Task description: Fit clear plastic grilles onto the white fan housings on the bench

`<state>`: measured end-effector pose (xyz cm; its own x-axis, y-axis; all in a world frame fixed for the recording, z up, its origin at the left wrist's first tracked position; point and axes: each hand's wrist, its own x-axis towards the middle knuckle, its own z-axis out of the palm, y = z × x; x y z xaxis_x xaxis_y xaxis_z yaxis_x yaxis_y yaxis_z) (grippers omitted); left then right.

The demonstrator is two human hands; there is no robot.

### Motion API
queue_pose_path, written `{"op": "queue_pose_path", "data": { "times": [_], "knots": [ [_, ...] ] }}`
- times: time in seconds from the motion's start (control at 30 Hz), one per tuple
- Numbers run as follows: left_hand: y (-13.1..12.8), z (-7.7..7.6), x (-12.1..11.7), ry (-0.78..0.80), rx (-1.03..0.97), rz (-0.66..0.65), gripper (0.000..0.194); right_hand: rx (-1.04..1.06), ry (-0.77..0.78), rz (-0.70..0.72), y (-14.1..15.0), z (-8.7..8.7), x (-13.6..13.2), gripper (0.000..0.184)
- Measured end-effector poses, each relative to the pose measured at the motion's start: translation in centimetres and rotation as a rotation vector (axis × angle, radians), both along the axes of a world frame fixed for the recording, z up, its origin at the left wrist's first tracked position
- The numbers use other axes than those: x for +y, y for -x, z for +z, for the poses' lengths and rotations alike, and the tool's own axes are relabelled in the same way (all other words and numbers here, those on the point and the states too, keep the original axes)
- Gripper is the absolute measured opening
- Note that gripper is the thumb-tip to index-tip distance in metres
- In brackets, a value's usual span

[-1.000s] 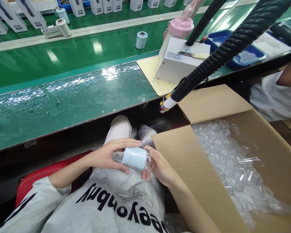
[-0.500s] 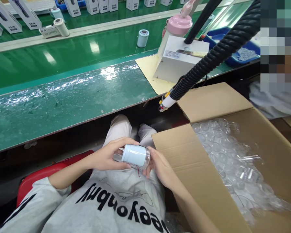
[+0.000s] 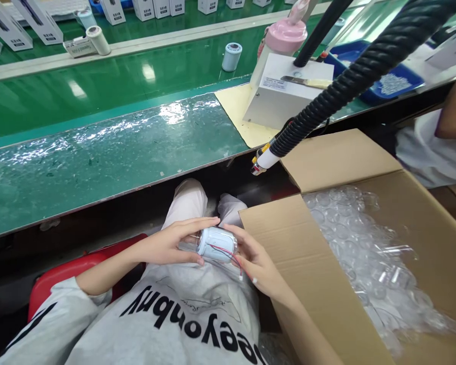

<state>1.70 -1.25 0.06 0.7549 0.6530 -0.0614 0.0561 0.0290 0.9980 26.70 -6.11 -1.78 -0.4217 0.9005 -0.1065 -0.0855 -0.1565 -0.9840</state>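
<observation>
Holding a small blue can point(image 3: 217, 235) on its side above the lap, the person has one hand at each end of it. The left hand point(image 3: 165, 247) is partly open, like a letter C, with long fingers along the far side and the thumb along the near side. It has hold of the left end, where a clear cup point(image 3: 190, 243) sticks out between thumb and fingers. The right hand point(image 3: 260, 263) is bent around the right end of the can, partly open too, and it holds that end. So the can lies right between the two hands and touches both. Thin red and black wires point(image 3: 224, 250) run along the can's near side and hang down by the right hand, with a little white plug point(image 3: 241, 278) at the tip.

Beside the right arm is a big open cardboard box point(image 3: 288, 248), full of clear cups point(image 3: 359, 238). A fat black hose point(image 3: 338, 88) hangs over the edge of the green table point(image 3: 136, 152). Farther off, another blue can point(image 3: 232, 58) stands up by itself on the shiny green belt point(image 3: 109, 88), well apart from both hands. A red chair point(image 3: 56, 276) shows behind the left arm.
</observation>
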Motion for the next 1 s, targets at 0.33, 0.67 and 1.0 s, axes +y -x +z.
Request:
{"op": "queue_pose_path", "data": {
  "times": [0.33,0.67,1.0],
  "knots": [
    [0.0,-1.6,-0.5,0.048,-0.06,-0.012,0.084,-0.196,-0.189,-0.054,0.0,0.1,-0.2,0.041],
    [-0.7,-0.2,-0.7,0.124,-0.079,0.013,0.081,-0.241,-0.526,-0.118,0.1,0.7,-0.5,0.064],
    [-1.6,0.4,0.8,-0.195,0.002,0.132,0.094,-0.262,-0.402,-0.189,-0.3,2.4,0.7,0.061]
  ]
}}
